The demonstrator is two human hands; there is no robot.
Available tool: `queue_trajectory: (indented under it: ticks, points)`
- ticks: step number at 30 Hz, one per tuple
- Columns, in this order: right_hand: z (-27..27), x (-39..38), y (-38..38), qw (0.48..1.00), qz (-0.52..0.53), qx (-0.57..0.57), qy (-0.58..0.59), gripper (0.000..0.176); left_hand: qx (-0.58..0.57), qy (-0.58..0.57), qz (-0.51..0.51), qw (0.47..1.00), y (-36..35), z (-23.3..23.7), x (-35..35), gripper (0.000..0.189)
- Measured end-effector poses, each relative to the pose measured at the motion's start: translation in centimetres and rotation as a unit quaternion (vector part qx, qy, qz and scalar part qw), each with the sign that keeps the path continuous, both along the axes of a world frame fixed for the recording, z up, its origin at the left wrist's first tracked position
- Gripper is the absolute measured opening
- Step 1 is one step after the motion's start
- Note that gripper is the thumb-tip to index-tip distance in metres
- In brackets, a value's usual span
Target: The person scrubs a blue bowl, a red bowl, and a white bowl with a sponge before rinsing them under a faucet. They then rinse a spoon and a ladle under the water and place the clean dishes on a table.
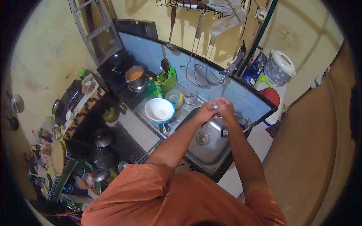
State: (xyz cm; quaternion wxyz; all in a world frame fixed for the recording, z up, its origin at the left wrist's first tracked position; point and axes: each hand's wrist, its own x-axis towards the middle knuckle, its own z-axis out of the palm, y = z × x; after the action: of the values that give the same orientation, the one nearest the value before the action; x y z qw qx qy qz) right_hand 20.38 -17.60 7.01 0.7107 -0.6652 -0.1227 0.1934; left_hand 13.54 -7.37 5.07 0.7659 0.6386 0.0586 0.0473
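Both my hands meet over a steel sink, just below the tap. My left hand and my right hand are pressed together, fingers curled around a small shiny metal item that is mostly hidden between them. Whether water is running cannot be told. Under my right wrist a steel pot sits in the basin, and the drain lies below my left forearm.
A white bowl with a blue rim stands left of the sink beside a cup and a green bottle. A pot of orange liquid sits on the stove. At the right are a rice cooker and a red lid. Skimmers hang on the wall.
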Motion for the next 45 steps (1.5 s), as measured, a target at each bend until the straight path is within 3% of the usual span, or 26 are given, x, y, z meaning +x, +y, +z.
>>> queue_trajectory:
  ticks: [6, 8, 10, 14, 15, 16, 19, 23, 25, 28, 29, 31, 32, 34, 37, 39, 40, 42, 45]
  points:
    - [-0.4, 0.2, 1.2, 0.997, -0.032, 0.0, -0.072, 0.034, 0.034, -0.021, -0.023, 0.999, 0.5, -0.1, 0.2, 0.018]
    - [2.2, -1.0, 1.0, 0.999, -0.032, 0.001, -0.027, 0.03, 0.045, -0.027, -0.026, 0.998, 0.5, 0.4, -0.1, 0.017]
    - [3.2, -1.4, 1.0, 0.999, -0.034, 0.001, 0.018, 0.028, 0.121, 0.038, -0.022, 0.992, 0.4, 2.1, -0.8, 0.02]
    - [0.5, 0.1, 1.7, 0.998, -0.055, 0.0, -0.038, 0.03, 0.076, 0.092, -0.048, 0.992, 0.7, 1.7, -1.3, 0.027]
    - [-0.2, 0.5, 1.9, 0.996, -0.065, 0.002, -0.066, 0.031, -0.106, 0.068, -0.107, 0.986, 1.2, -0.3, -1.0, 0.029]
    - [0.0, 0.5, 1.7, 0.996, -0.067, 0.002, -0.066, 0.031, -0.283, 0.042, -0.162, 0.944, 1.5, -0.7, -1.2, 0.032]
    - [0.8, 0.5, 1.2, 0.989, -0.072, -0.034, -0.125, 0.032, -0.31, 0.14, -0.201, 0.919, 2.3, 0.0, -2.3, 0.03]
    - [0.8, 0.4, 1.0, 0.995, 0.002, -0.015, -0.099, 0.03, -0.225, 0.162, -0.249, 0.928, 1.3, -1.0, -1.6, 0.029]
    - [1.4, 0.0, 1.0, 0.995, 0.033, 0.015, -0.093, 0.029, -0.17, 0.138, -0.181, 0.959, 0.8, -1.1, -1.3, 0.026]
    - [1.5, 0.1, 0.6, 0.981, 0.048, -0.072, -0.172, 0.026, -0.099, 0.16, -0.13, 0.974, 0.9, 0.0, -1.5, 0.021]
    - [0.5, 0.7, 0.6, 0.957, 0.065, -0.081, -0.27, 0.024, -0.098, 0.16, -0.131, 0.973, 1.0, -0.2, -1.2, 0.021]
    - [0.9, 0.5, 0.2, 0.923, 0.08, -0.089, -0.365, 0.024, -0.172, 0.158, -0.021, 0.972, 1.2, -0.9, -0.7, 0.017]
    - [1.0, 0.3, -0.4, 0.899, 0.103, -0.147, -0.4, 0.025, -0.171, 0.158, -0.021, 0.972, 1.3, -1.4, -0.7, 0.017]
    - [1.3, 0.2, -0.7, 0.868, 0.126, -0.202, -0.435, 0.026, -0.119, 0.14, -0.014, 0.983, 1.5, -1.0, -1.1, 0.015]
    - [1.0, 0.5, -0.8, 0.824, 0.113, -0.263, -0.489, 0.028, -0.13, 0.129, 0.016, 0.983, 1.0, -1.7, -1.6, 0.011]
    - [1.0, 0.6, -1.1, 0.747, 0.11, -0.344, -0.558, 0.022, -0.128, 0.117, 0.01, 0.985, 1.0, -2.3, -1.6, 0.009]
    - [0.8, 0.7, -1.3, 0.747, 0.11, -0.344, -0.558, 0.022, -0.127, 0.104, 0.006, 0.986, 1.0, -2.6, -1.6, 0.014]
    - [0.7, 0.6, -1.2, 0.694, 0.124, -0.39, -0.593, 0.02, -0.171, 0.09, -0.01, 0.981, 1.1, -2.5, -2.2, 0.018]
    - [2.3, -0.1, -1.9, 0.724, 0.173, -0.296, -0.598, 0.02, -0.259, 0.086, -0.047, 0.961, 1.6, -1.2, -3.0, 0.027]
